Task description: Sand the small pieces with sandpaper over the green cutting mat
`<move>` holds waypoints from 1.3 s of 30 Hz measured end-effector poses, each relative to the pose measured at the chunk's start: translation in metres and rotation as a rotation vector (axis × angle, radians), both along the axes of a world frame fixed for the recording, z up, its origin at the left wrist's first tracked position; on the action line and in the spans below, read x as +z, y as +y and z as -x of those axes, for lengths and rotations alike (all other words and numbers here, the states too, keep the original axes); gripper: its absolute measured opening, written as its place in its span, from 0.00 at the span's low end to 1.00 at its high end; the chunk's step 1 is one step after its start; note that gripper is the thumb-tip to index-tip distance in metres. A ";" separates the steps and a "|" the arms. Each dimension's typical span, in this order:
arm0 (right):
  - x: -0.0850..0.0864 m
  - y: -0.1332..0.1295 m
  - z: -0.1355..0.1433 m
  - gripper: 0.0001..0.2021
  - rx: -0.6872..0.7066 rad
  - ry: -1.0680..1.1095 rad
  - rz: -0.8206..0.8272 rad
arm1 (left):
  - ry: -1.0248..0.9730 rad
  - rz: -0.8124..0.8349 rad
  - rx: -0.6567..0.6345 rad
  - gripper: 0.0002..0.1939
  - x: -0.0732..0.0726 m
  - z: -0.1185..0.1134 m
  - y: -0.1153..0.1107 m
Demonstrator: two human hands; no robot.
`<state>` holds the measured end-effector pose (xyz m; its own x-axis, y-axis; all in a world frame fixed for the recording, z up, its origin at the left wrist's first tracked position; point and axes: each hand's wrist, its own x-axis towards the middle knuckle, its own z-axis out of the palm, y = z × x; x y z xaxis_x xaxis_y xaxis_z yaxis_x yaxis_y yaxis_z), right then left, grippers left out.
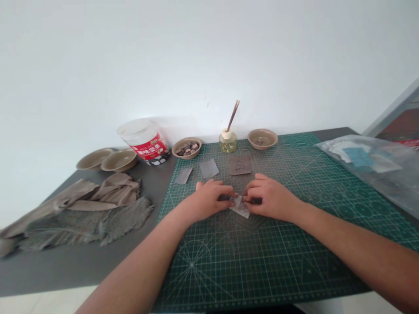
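Observation:
Both hands meet over a small pale grey wrapper-like sheet [240,208] on the green cutting mat [209,270]. My left hand [211,198] pinches the sheet's left edge between thumb and forefinger. From the other side my right hand [266,196] has its fingertips closed on the right edge. Whether anything lies under or inside the sheet is hidden by the fingers. Just beyond the hands lie two grey square sheets, one [208,168] nearer the middle and another [183,175] to its left. A brown square piece [240,165] with dark marks lies behind my right hand.
A bowl of small brown chunks [187,148], a reed diffuser [228,140] and a bowl with a small bit inside [262,139] line the wall. Left stand a plastic tub [144,141], two bowls [119,160] and crumpled cloth [88,213]; right, a clear bag [369,161].

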<state>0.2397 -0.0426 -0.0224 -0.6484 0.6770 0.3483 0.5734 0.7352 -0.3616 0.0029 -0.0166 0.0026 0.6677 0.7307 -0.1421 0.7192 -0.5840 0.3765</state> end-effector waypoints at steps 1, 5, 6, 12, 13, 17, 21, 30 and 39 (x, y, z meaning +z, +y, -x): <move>-0.001 0.000 0.001 0.09 0.013 0.003 -0.005 | 0.000 -0.001 -0.004 0.12 0.000 0.000 0.000; 0.000 -0.001 0.008 0.04 0.011 0.092 -0.074 | -0.004 -0.100 0.005 0.09 0.002 -0.002 -0.004; 0.001 -0.001 0.010 0.03 0.003 0.129 -0.091 | -0.027 -0.140 0.021 0.08 0.003 -0.003 -0.005; 0.006 -0.002 0.011 0.04 -0.001 0.298 -0.132 | -0.415 0.032 0.078 0.08 0.009 -0.009 -0.005; 0.006 -0.003 0.011 0.05 -0.004 0.310 -0.134 | -0.463 0.092 0.083 0.08 0.009 -0.009 -0.005; 0.007 -0.006 0.011 0.13 -0.120 0.301 -0.078 | -0.561 0.163 0.152 0.09 0.005 -0.010 -0.001; 0.008 -0.008 0.010 0.24 -0.249 0.123 0.101 | -0.608 0.052 0.284 0.09 0.001 -0.006 0.004; 0.013 -0.010 0.009 0.15 -0.186 0.061 0.340 | -0.575 -0.013 0.299 0.08 -0.003 -0.003 0.010; 0.017 -0.008 0.005 0.13 -0.149 0.319 0.509 | -0.567 -0.029 0.328 0.08 -0.001 -0.002 0.011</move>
